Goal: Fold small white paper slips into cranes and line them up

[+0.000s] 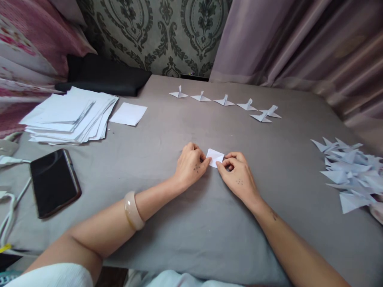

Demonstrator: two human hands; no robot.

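Between my hands is a small folded square of white paper, held just above or on the grey cloth. My left hand pinches its left corner between thumb and fingers. On the opposite side, my right hand grips the right edge, its thumb on the paper's lower part. The undersides of the fingers are hidden. Beyond the hands, several folded paper birds stand in a slanting row, two of them overlapping at the right end.
At the far right lies a heap of folded paper birds. A stack of white paper sits on the left, with a loose square sheet beside it. A phone, white cables and a black folded cloth are also on the left.
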